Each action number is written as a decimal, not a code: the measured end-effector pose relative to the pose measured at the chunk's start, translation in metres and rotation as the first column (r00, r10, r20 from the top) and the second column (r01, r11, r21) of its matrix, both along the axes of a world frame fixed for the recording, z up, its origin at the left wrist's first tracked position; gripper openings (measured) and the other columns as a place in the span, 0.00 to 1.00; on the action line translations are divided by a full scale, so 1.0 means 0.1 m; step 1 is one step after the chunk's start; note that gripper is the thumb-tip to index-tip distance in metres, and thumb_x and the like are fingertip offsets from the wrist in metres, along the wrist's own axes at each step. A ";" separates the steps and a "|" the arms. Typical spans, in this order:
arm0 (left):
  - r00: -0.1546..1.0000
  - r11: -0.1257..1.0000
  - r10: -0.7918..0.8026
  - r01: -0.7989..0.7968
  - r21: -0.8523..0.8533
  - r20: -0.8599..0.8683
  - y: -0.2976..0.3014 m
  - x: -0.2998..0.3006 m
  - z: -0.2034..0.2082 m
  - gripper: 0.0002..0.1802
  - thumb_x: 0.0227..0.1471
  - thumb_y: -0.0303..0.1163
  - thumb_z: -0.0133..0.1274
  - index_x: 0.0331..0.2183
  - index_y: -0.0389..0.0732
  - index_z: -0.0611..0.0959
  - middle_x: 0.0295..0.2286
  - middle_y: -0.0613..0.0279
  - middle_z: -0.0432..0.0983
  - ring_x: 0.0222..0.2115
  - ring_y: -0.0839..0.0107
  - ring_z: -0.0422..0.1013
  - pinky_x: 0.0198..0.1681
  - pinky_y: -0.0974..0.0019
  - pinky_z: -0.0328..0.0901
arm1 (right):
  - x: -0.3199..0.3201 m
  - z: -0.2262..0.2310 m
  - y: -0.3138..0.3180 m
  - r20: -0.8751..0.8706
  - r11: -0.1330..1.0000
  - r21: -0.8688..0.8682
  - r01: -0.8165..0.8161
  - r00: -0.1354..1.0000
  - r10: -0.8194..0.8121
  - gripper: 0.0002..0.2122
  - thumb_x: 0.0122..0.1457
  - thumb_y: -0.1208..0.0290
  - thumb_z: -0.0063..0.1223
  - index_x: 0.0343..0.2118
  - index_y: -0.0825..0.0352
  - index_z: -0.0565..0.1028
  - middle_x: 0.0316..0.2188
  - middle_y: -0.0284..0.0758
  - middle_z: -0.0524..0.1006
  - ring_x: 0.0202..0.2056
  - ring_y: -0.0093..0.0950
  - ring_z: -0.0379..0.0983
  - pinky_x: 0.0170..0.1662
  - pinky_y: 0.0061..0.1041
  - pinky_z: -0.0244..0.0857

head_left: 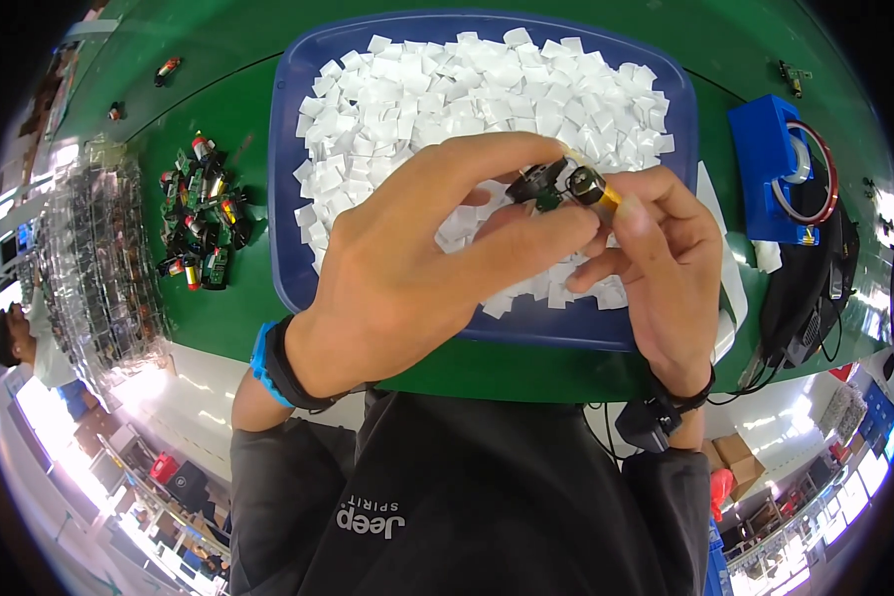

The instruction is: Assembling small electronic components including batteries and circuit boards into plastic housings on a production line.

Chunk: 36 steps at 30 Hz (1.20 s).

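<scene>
Part in hand: a small motor (588,186) with a brass-coloured barrel and a little green circuit board at its left end, held up over the blue tray (286,199).
Long axis: the motor lies roughly left to right, tilted a little down toward the right, with the board end toward the left hand.
Left hand (407,268): thumb and forefinger closed on the dark board end of the motor; fingers together, pinching.
Right hand (666,258): fingers wrapped about the brass end from the right and below, clamped on it.
Which hand is nearer: both touch it; the right hand carries the barrel, the left works at the board end.
Below: the tray is heaped with small white paper squares (447,89), lying directly beneath the hands.
Left of tray: a pile of similar motors with boards (201,214) on the green table (219,318), well apart from the hands; past it a stack of clear plastic trays (99,258).
Right of tray: a blue tape dispenser (770,169) and a black cable bundle (815,278), near the right wrist.
In the way: nothing stands between the two hands and the motor.
</scene>
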<state>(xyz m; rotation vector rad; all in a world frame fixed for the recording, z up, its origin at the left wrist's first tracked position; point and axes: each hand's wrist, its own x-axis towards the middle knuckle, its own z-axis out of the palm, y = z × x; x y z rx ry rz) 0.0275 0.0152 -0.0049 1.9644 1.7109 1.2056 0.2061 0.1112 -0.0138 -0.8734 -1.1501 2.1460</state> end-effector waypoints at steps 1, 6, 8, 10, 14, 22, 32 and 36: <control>0.998 1.000 0.019 -0.019 0.003 -0.052 0.00 0.03 0.01 0.15 0.41 0.16 0.61 0.35 0.42 0.85 0.44 0.54 0.75 0.42 0.62 0.74 0.39 0.67 0.72 | 0.01 0.00 0.01 0.015 1.000 0.010 -0.021 1.000 0.020 0.10 0.61 0.74 0.54 0.41 0.75 0.73 0.35 0.43 0.79 0.33 0.25 0.78 0.29 0.24 0.77; 0.894 0.993 0.110 -0.081 0.086 -0.434 0.02 0.13 0.11 0.17 0.38 0.21 0.63 0.34 0.50 0.86 0.44 0.60 0.74 0.41 0.62 0.73 0.38 0.68 0.72 | -0.01 0.01 0.01 0.053 0.999 0.019 -0.045 0.998 0.044 0.10 0.63 0.71 0.50 0.41 0.73 0.73 0.34 0.40 0.79 0.31 0.23 0.77 0.29 0.21 0.74; 0.869 0.990 0.121 -0.067 0.127 -0.480 0.03 0.15 0.07 0.17 0.37 0.22 0.63 0.34 0.50 0.86 0.44 0.60 0.74 0.41 0.63 0.73 0.38 0.68 0.72 | -0.02 0.02 -0.01 0.058 0.999 0.014 -0.035 0.998 0.035 0.10 0.63 0.71 0.50 0.41 0.73 0.73 0.33 0.40 0.79 0.31 0.23 0.77 0.29 0.21 0.74; 0.811 0.977 0.151 -0.036 0.208 -0.566 0.04 0.16 0.03 0.18 0.35 0.23 0.63 0.34 0.50 0.85 0.43 0.61 0.73 0.40 0.64 0.72 0.37 0.68 0.71 | -0.04 0.04 -0.05 0.058 1.000 0.012 -0.014 0.998 0.013 0.09 0.61 0.73 0.54 0.41 0.74 0.74 0.32 0.39 0.79 0.29 0.22 0.76 0.27 0.21 0.75; 0.744 0.970 0.166 -0.005 0.244 -0.648 0.05 0.10 0.06 0.20 0.31 0.24 0.64 0.33 0.49 0.84 0.42 0.61 0.73 0.39 0.62 0.71 0.36 0.67 0.70 | -0.06 0.02 -0.06 0.061 0.996 0.081 0.023 0.998 -0.028 0.10 0.60 0.74 0.56 0.40 0.75 0.74 0.32 0.39 0.79 0.27 0.22 0.75 0.26 0.21 0.74; 0.888 0.997 0.064 -0.077 -0.011 -0.455 -0.12 -0.05 0.20 0.15 0.36 0.24 0.65 0.32 0.45 0.84 0.43 0.58 0.73 0.41 0.59 0.71 0.44 0.63 0.67 | 0.01 -0.02 -0.01 -0.028 0.991 0.116 0.064 0.998 -0.061 0.10 0.63 0.70 0.51 0.41 0.73 0.72 0.34 0.40 0.78 0.26 0.21 0.72 0.26 0.22 0.69; 0.952 0.992 -0.060 0.091 -0.089 0.301 0.14 -0.15 0.32 0.11 0.42 0.24 0.65 0.32 0.38 0.82 0.44 0.48 0.74 0.43 0.56 0.72 0.43 0.61 0.68 | 0.01 -0.07 -0.03 -0.169 0.996 0.091 -0.003 0.985 0.018 0.08 0.61 0.76 0.54 0.39 0.73 0.71 0.36 0.44 0.79 0.26 0.22 0.74 0.27 0.20 0.70; 0.990 0.992 -0.106 0.113 -0.062 0.098 0.14 -0.13 0.27 0.13 0.41 0.22 0.65 0.33 0.35 0.81 0.44 0.44 0.74 0.41 0.59 0.74 0.42 0.62 0.69 | 0.00 -0.08 -0.06 -0.249 0.993 0.105 0.050 0.968 -0.022 0.07 0.59 0.79 0.54 0.39 0.72 0.70 0.39 0.47 0.78 0.28 0.23 0.75 0.27 0.20 0.71</control>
